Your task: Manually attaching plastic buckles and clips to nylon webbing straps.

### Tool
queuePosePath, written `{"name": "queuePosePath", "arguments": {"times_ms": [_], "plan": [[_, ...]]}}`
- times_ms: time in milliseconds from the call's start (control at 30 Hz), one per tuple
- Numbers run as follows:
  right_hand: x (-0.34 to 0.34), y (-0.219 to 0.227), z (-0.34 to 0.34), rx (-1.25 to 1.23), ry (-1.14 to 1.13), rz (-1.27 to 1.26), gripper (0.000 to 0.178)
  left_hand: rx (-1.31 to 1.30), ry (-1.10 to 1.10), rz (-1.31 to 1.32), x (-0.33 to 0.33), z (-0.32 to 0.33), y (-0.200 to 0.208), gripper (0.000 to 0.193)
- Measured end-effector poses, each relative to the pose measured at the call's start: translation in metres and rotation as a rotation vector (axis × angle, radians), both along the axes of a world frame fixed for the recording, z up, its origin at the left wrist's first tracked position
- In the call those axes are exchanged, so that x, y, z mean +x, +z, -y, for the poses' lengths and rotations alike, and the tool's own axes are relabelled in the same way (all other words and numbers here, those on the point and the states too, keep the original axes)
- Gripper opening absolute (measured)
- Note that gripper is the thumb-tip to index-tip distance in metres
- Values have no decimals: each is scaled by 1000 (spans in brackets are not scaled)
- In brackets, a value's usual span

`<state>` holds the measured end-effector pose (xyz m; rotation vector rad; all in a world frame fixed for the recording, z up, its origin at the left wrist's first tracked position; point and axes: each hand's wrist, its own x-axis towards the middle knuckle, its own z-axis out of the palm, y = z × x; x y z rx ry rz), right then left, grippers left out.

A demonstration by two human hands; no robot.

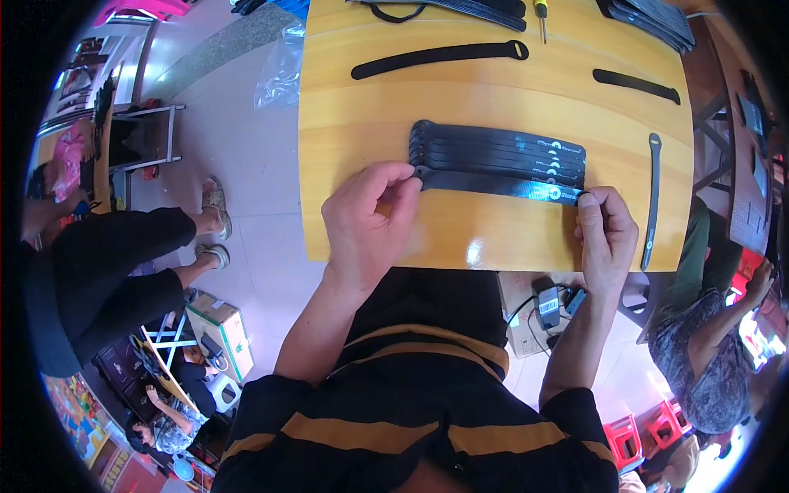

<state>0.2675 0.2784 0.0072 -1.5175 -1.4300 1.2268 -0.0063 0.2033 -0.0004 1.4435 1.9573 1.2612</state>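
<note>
A black strap (pixel 493 184) with pale printing is stretched level between my two hands, at the near side of a fanned row of like straps (pixel 501 146) on the wooden table. My left hand (pixel 370 212) pinches its left end between thumb and fingertips. At its right end, my right hand (pixel 606 226) grips the strap between thumb and bent fingers. The row's straps overlap one another, their left ends bunched together. Beyond the row lies a single black strap (pixel 440 59) with a slotted end. Another strap (pixel 652 201) lies lengthwise to the right of my right hand.
The wooden table (pixel 353 107) also bears a short black strap (pixel 637 85), a stack of straps (pixel 649 20) at the far right, and a yellow-handled screwdriver (pixel 541 16). A clear plastic bag (pixel 281 70) hangs by its left edge. Other people sit on both sides.
</note>
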Motion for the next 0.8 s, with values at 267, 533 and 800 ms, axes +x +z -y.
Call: {"name": "queuePosePath", "arguments": {"times_ms": [267, 533, 800], "plan": [[1, 0, 0, 5, -5, 12, 16, -20, 11, 61, 0, -1, 0, 14], [1, -2, -2, -10, -19, 15, 17, -51, 8, 124, -1, -1, 1, 13], [2, -6, -3, 7, -24, 68, 18, -46, 19, 116, -1, -4, 2, 12]]}}
